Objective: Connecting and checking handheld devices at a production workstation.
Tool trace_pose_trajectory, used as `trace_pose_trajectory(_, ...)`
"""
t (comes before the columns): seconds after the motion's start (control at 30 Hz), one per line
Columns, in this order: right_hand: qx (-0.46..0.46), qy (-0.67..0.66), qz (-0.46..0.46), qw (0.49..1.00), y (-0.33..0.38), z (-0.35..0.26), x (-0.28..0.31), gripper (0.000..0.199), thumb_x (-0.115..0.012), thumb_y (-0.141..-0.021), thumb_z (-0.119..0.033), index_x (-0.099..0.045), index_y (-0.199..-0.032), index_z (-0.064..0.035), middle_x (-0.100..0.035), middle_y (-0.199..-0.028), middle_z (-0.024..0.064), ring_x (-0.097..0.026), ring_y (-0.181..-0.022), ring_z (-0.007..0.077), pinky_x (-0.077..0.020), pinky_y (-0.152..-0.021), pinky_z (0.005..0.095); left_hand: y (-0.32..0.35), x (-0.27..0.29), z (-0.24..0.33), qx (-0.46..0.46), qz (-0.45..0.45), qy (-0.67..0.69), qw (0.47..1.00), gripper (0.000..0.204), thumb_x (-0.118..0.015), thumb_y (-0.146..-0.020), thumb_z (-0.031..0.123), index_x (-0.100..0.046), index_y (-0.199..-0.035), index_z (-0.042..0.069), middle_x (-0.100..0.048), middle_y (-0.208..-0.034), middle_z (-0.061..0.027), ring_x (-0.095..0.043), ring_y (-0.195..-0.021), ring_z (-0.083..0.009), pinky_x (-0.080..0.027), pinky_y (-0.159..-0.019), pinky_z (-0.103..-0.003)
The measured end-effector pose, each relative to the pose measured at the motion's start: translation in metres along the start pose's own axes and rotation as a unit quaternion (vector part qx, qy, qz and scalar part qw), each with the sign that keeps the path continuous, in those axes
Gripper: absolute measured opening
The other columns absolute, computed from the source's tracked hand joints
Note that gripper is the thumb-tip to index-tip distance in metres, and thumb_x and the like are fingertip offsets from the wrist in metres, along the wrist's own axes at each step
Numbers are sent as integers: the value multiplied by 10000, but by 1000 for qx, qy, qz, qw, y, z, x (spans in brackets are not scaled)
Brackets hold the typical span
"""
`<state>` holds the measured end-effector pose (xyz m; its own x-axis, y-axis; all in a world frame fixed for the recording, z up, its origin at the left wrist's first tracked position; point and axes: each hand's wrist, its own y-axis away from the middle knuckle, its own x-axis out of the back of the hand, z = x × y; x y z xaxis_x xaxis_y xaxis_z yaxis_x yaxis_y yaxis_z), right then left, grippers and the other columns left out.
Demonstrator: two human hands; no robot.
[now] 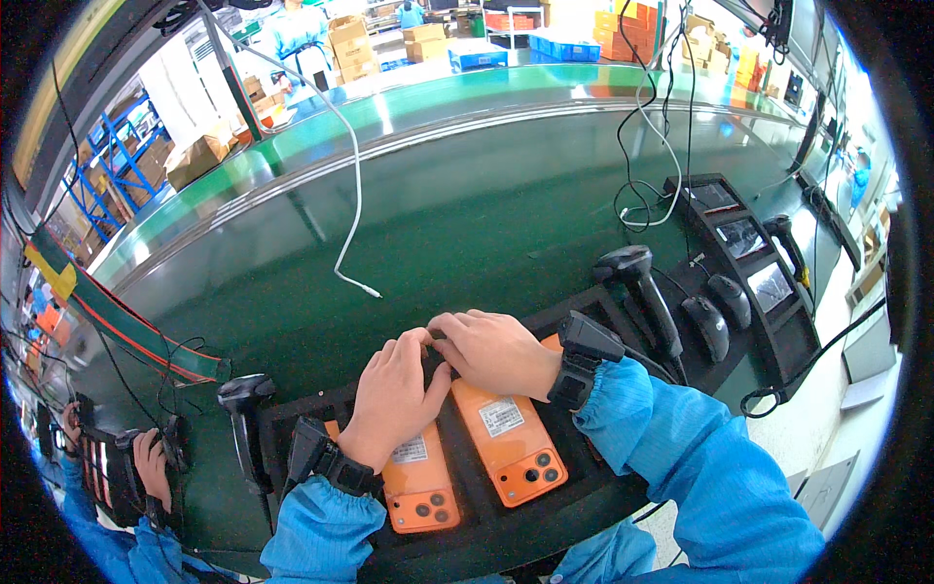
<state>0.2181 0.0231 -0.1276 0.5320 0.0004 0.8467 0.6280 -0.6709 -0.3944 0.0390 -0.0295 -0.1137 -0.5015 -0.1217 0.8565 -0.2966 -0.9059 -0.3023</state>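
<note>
Two orange smartphones lie face down in a black foam tray (365, 545), each with a white label and a camera block at its near end. My left hand (392, 401) arches over the left phone (420, 492) and hides its far part. My right hand (498, 358) reaches over the far end of the right phone (501, 443). The fingertips of both hands meet just beyond the phones, curled together. Whatever they pinch there, if anything, is hidden. Another orange piece (553, 343) shows beside my right wrist. Both wrists carry black strapped devices.
Barcode scanners stand left (248, 419) and right (637, 292) of the tray. Two black computer mice (705, 326) and a black rack (744, 238) with phones are at the right. A white cable (355, 195) hangs over the green bench. A co-worker's hand (151, 462) is at left.
</note>
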Motion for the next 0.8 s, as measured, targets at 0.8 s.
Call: trace_pose_trajectory(0.8, 10, -1, 0, 1000, 1, 3, 0, 172, -577, -931, -171, -618, -1037, -42, -674, -928, 134, -681, -901, 313, -554, -823, 416, 0, -3, -3, -27, 17, 4, 999, 363, -644, -922, 203, -498, -1184, -1, -633, -1020, -192, -626, -980, -380, -504, -851, -465)
